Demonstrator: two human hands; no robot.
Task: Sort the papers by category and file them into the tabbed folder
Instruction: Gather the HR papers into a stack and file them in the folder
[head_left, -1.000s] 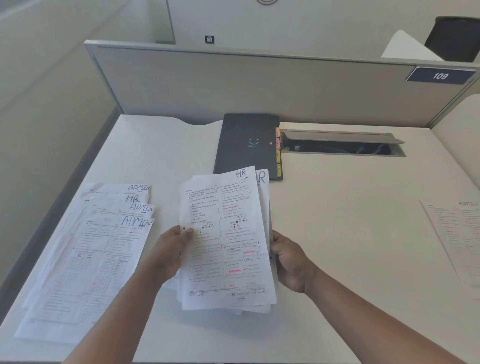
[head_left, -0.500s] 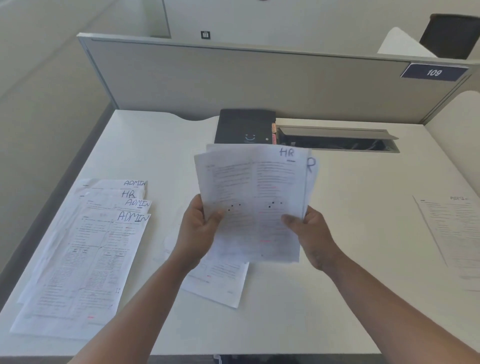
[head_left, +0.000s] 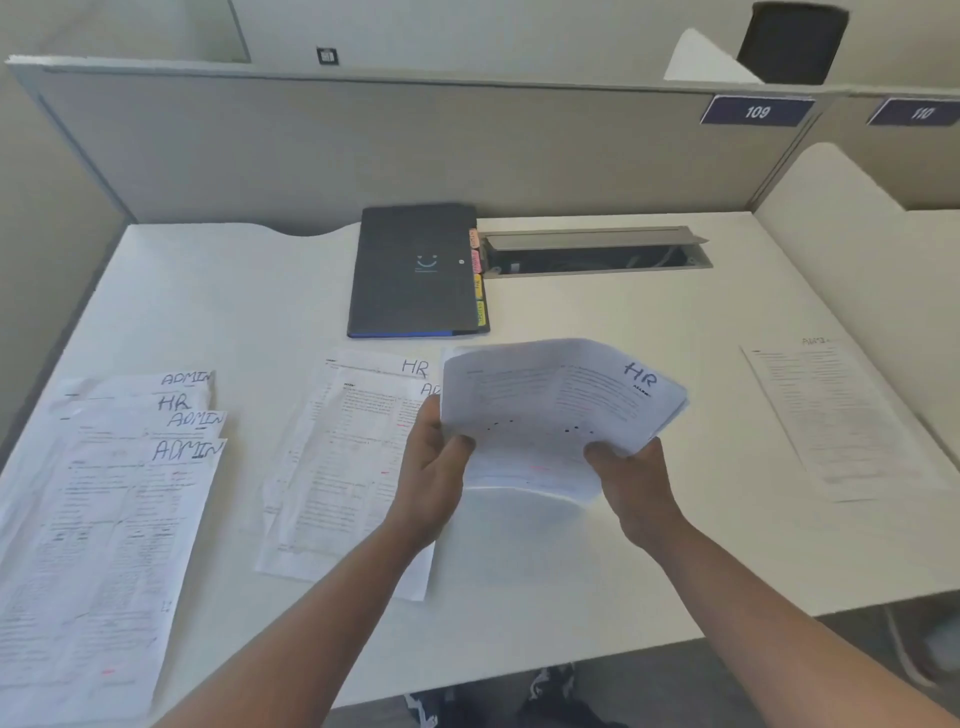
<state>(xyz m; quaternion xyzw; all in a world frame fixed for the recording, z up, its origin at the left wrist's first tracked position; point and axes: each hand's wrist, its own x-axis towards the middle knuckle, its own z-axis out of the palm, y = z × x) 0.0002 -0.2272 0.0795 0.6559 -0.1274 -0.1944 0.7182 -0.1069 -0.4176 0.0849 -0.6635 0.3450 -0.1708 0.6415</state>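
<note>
Behind three paper piles (head_left: 119, 499), (head_left: 345, 457), (head_left: 841, 415) lies the folder (head_left: 413, 270), left of the cable tray (head_left: 597, 252).

The folder (head_left: 413, 270), upper centre, is black with a pale smiley mark (tabs orange, pink, yellow, green). White papers (head_left: 550, 415) carry blue lettering.

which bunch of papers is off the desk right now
The white sheaf marked HR, held up by the left hand and right hand. The left stack, middle stack and far-right sheet lie flat on the white desk.

Office cubicle: partition (head_left: 415, 150) (numbered plates (head_left: 757, 111)), white desk (head_left: 234, 291).
</note>
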